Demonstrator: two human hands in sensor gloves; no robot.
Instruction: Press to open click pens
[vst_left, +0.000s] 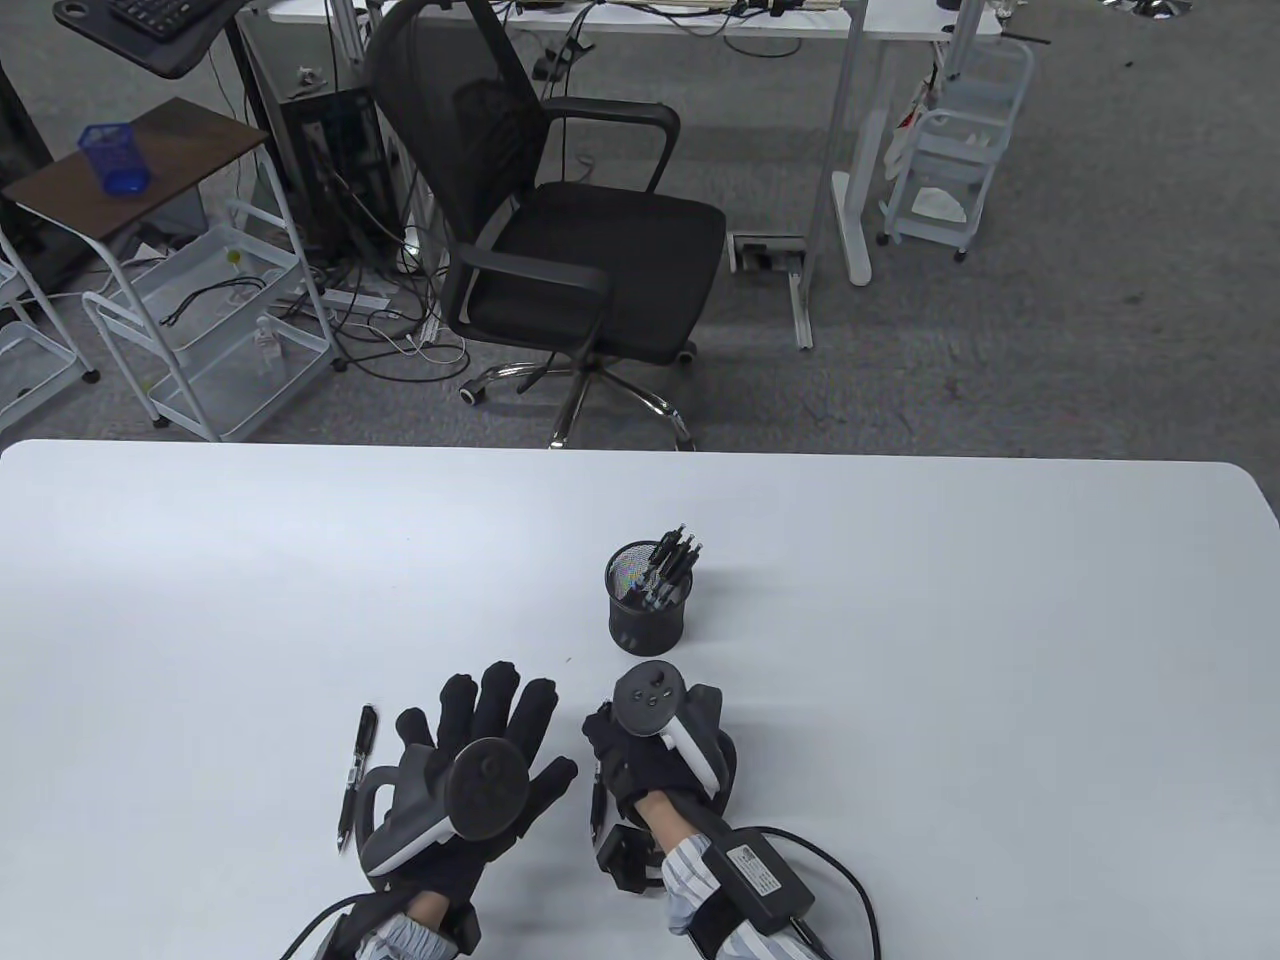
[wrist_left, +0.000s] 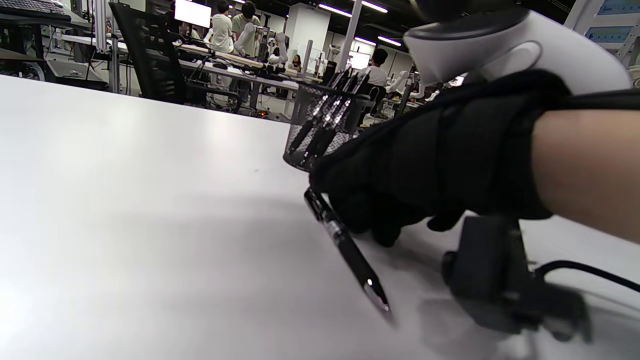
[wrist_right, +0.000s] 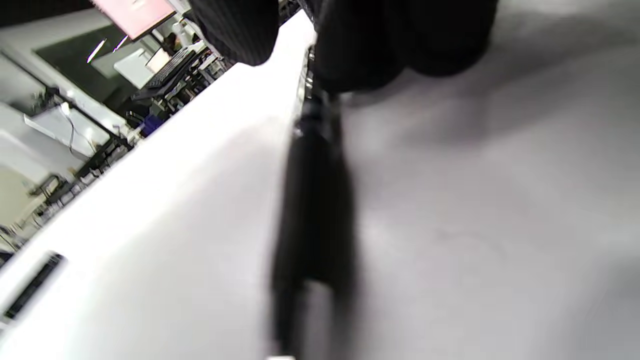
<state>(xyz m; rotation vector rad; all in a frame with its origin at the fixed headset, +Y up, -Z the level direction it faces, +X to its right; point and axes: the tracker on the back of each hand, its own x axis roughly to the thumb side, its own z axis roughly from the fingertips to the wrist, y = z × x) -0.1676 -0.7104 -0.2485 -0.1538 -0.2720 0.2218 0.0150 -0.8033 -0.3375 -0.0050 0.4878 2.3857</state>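
Note:
My left hand (vst_left: 488, 712) lies flat on the white table (vst_left: 900, 600) with its fingers spread and holds nothing. A black click pen (vst_left: 356, 775) lies on the table just left of it. My right hand (vst_left: 618, 748) grips another black click pen (vst_left: 597, 802), which slants down towards me. In the left wrist view this right hand (wrist_left: 400, 170) holds the pen (wrist_left: 345, 250) with its metal tip on the table. In the right wrist view the pen (wrist_right: 315, 200) hangs blurred below my fingers (wrist_right: 360, 45). A black mesh pen cup (vst_left: 648, 605) with several pens stands just beyond my right hand.
The pen cup also shows in the left wrist view (wrist_left: 325, 125). A black office chair (vst_left: 560, 220) stands beyond the table's far edge. A black cable and box (vst_left: 760, 880) run along my right forearm.

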